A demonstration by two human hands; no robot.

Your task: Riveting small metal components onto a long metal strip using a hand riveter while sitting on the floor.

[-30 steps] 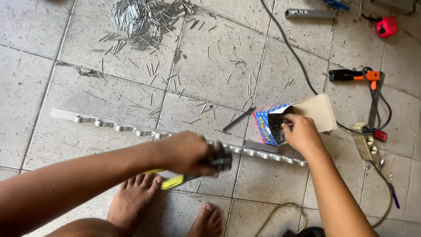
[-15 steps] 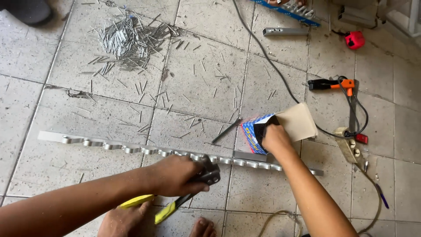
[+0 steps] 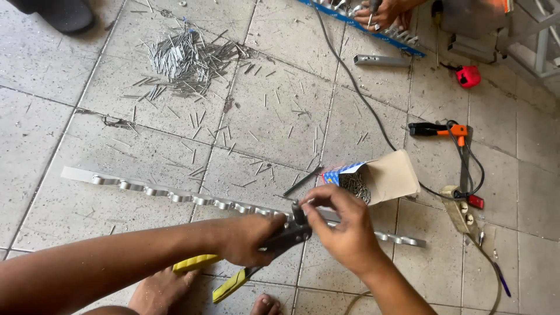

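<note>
rivet (image 3: 305,203) hidden by right hand (image 3: 341,230)

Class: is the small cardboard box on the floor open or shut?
Open. The box lies on its side with its flap folded back, and small metal rivets show inside its mouth.

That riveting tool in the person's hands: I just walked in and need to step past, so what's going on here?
A person sits on the tiled floor. Their left hand grips a yellow-handled hand riveter, while the right hand pinches a small rivet at its nose. A long metal strip lies under the hands, with an open box of rivets just beyond. Spent pins litter the tiles. Another person's hands work at the top.
</note>
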